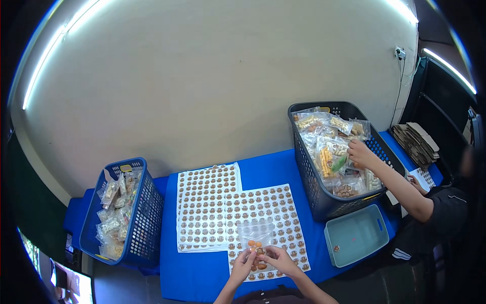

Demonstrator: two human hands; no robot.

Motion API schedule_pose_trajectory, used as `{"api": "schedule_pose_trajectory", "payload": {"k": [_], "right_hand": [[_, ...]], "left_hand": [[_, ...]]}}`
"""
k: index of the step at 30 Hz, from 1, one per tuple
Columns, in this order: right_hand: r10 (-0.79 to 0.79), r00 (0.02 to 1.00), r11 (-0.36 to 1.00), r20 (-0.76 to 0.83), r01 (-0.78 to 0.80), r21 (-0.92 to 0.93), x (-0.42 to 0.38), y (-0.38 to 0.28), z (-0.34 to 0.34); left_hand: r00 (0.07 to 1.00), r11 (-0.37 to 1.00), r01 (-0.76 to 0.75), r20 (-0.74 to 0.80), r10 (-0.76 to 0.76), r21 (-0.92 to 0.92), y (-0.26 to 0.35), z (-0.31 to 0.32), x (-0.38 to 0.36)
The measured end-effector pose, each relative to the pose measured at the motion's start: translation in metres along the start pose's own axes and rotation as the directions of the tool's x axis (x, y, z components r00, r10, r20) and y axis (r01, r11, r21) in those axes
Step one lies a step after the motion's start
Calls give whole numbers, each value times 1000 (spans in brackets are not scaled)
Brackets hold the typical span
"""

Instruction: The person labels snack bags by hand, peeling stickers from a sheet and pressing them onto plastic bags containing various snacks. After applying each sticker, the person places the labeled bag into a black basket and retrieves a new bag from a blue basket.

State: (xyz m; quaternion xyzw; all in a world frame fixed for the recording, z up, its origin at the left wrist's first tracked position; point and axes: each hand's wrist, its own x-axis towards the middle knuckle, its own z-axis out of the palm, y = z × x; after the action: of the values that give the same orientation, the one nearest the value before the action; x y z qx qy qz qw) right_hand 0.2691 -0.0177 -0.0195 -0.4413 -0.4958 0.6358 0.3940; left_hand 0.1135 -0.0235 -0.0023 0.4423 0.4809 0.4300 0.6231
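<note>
In front of me, a clear plastic bag with orange and brown round pieces inside is held over the sheets of stickers. My left hand pinches its left side, thumb near the orange pieces. From the right, my right hand closes its fingers on the bag beside a small round brown sticker. Beneath both hands lies a white sticker sheet with rows of round brown labels. Another stack of sticker sheets spreads to the left.
A blue basket with filled bags stands left. At right, a large black basket holds many packed bags; another person's hand reaches into it. A grey-green tray sits below. Folded brown cardboard lies far right on the blue tablecloth.
</note>
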Motion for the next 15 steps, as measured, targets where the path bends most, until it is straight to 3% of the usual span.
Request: {"api": "schedule_pose_trajectory", "payload": {"k": [4, 5, 8, 11, 15], "right_hand": [[7, 1000, 993, 24, -9, 122, -1, -16, 4], [11, 1000, 994, 16, -12, 107, -2, -17, 4], [4, 1000, 995, -24, -1, 104, 2, -22, 5], [-14, 994, 987, -104, 30, 159, 3, -26, 12], [-53, 970, 977, -239, 99, 187, -3, -28, 15]], "left_hand": [[1000, 998, 10, 0, -10, -58, -3, -9, 0], [997, 998, 65, 39, -65, 3, -5, -15, 1], [1000, 998, -24, -10, 23, -66, 9, -5, -1], [1000, 1000, 4, 5, -4, 2, 14, -7, -1], [969, 916, -243, 31, 246, 320, 5, -5, 0]]}}
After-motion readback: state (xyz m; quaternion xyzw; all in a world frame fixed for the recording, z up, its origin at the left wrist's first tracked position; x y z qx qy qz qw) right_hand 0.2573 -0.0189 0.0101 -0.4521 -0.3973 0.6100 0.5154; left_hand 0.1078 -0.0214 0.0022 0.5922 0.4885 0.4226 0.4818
